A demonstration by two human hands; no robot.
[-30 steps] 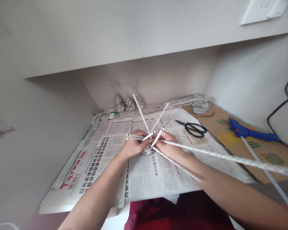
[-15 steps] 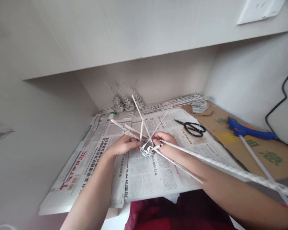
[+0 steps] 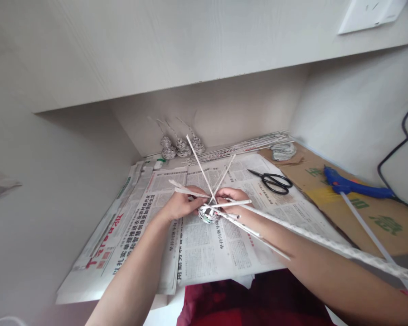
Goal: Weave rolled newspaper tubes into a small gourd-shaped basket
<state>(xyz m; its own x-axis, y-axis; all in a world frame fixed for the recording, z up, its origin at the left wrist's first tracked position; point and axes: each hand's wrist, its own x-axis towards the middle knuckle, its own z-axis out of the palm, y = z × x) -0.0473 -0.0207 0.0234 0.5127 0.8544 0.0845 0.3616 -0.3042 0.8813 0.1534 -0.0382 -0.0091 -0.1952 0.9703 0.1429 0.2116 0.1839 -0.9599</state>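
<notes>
Between my hands is a small round woven piece (image 3: 208, 214) of rolled newspaper, just above the newspaper sheets. Several paper sticks fan out from it, one (image 3: 199, 165) pointing up and away, another (image 3: 233, 203) lying across toward the right. My left hand (image 3: 185, 203) is closed at its left side, thumb and fingers pinching its edge and the base of a stick. Closed on the opposite side is my right hand (image 3: 233, 199), its fingertips partly hidden behind the sticks. A long pale paper strand (image 3: 319, 242) runs over my right forearm to the lower right.
Newspaper sheets (image 3: 136, 235) cover the table. Black scissors (image 3: 274, 181) lie right of my hands, and a blue glue gun (image 3: 353, 184) rests on cardboard (image 3: 370, 222). Behind stand three woven gourds (image 3: 182, 147) beside a bundle of paper sticks (image 3: 238, 147). A cabinet panel (image 3: 190, 45) overhangs the back.
The upright stick near my left hand has swung down to the right across the woven piece. My left hand has shifted slightly right. The scissors and glue gun stay in place.
</notes>
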